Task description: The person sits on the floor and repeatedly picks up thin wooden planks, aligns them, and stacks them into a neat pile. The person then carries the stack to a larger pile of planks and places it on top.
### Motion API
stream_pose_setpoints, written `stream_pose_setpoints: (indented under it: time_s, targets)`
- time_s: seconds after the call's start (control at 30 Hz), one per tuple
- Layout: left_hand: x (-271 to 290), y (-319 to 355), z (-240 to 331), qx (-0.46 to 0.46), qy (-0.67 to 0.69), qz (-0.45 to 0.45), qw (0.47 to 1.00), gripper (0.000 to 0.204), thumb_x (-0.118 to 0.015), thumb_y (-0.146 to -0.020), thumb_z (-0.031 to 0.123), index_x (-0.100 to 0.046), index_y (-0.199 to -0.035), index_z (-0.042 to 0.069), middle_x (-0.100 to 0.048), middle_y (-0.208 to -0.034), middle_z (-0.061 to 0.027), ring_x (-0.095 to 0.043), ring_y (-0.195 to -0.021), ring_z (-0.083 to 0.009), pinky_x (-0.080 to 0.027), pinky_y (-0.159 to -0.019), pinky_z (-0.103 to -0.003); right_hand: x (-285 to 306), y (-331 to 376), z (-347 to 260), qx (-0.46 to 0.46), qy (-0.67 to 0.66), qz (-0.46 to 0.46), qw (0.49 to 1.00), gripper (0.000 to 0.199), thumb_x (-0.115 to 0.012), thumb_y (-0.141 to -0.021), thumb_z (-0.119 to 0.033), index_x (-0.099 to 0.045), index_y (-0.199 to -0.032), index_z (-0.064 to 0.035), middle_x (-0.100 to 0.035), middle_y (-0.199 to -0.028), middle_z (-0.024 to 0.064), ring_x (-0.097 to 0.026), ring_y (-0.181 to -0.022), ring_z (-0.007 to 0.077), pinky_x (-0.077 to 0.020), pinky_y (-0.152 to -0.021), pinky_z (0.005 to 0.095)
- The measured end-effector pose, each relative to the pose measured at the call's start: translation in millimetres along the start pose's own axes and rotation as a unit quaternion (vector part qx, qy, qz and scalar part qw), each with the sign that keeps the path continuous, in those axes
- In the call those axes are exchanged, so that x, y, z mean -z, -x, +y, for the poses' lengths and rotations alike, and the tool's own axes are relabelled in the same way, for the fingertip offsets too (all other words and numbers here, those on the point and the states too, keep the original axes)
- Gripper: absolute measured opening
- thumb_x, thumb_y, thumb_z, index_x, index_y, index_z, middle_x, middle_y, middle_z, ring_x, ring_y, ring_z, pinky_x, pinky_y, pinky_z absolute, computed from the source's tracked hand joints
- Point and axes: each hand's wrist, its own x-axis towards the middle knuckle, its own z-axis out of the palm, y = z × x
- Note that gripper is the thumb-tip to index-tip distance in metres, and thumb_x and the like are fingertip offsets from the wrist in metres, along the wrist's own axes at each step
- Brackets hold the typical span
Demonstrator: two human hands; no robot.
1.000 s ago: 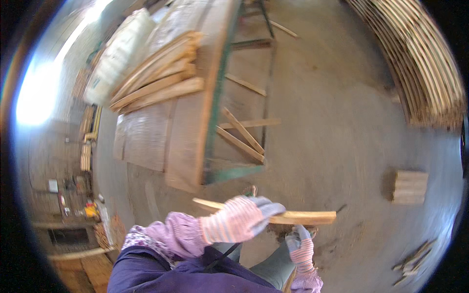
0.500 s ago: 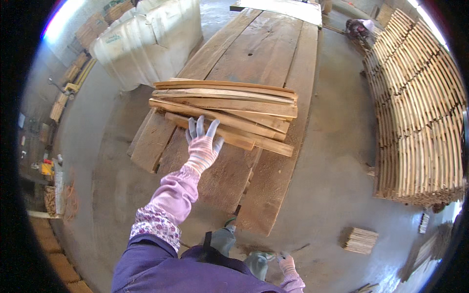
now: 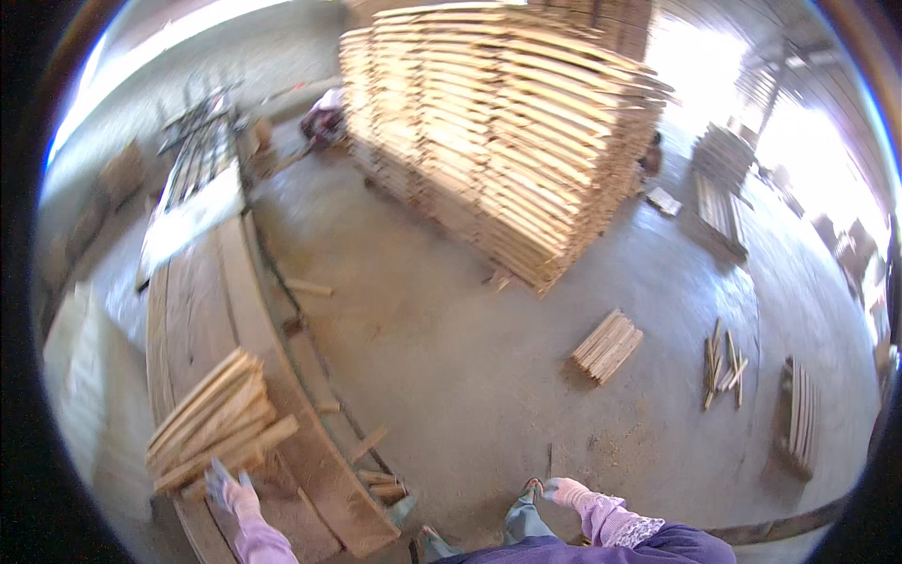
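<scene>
My left hand (image 3: 230, 491), in a grey and striped glove, is open beside the nearest of the loose wooden slats (image 3: 216, 414). Its fingers are apart and lie at the slats' near edge; whether they press on the wood is unclear. The slats lie in an uneven, slightly fanned pile across the plank table (image 3: 202, 315). My right hand (image 3: 567, 492), gloved the same way, hangs low above the floor near my leg. Its fingers look loosely extended and a little blurred, with nothing visible in them.
A tall stack of slats (image 3: 489, 132) stands ahead, with a crouching person (image 3: 324, 120) at its left. On the floor to the right are a small slat bundle (image 3: 608, 346), scattered sticks (image 3: 723, 367) and another bundle (image 3: 800, 418). Wood offcuts (image 3: 383, 484) lie beside the table.
The view has swung to the right, so the table now sits at the left. My left hand stays by the slats; my right hand and forearm show more fully.
</scene>
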Motion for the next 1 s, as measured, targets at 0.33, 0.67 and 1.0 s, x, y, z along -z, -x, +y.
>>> stream_pose_setpoints:
  time_s: [0.33, 0.67, 1.0]
  targets:
    - [51, 364, 407, -0.578, 0.163, -0.369, 0.710, 0.066, -0.061, -0.096, 0.039, -0.041, -0.152, 0.011, -0.048, -0.152, -0.0133, -0.046, -0.140, -0.0279, -0.034, -0.117, -0.043, 157, -45, 307, -0.202, 0.086, 0.007, 0.976, 0.048, -0.060, -0.089, -0.038, -0.069, -0.126, -0.0089, -0.063, -0.136, 0.0162, -0.057, -0.129, 0.0331, -0.0458, -0.107, 0.0434]
    - [91, 313, 553, -0.504, 0.072, -0.440, 0.740, 0.058, -0.061, -0.096, 0.042, -0.053, -0.143, 0.009, -0.057, -0.142, -0.0160, -0.052, -0.133, -0.0320, -0.042, -0.112, -0.039, 338, -127, 253, -0.151, -0.066, 0.161, 0.973, 0.053, -0.062, -0.088, -0.038, -0.064, -0.132, -0.0083, -0.063, -0.137, 0.0156, -0.058, -0.128, 0.0338, -0.0455, -0.107, 0.0408]
    - [24, 137, 815, -0.540, 0.004, -0.462, 0.703, 0.067, -0.059, -0.097, 0.044, -0.042, -0.151, 0.008, -0.052, -0.148, -0.0178, -0.048, -0.138, -0.0342, -0.038, -0.115, -0.042, 451, -243, 174, -0.125, -0.078, 0.080, 0.986, 0.048, -0.062, -0.089, -0.040, -0.069, -0.126, -0.0108, -0.066, -0.130, 0.0143, -0.060, -0.124, 0.0342, -0.0457, -0.105, 0.0432]
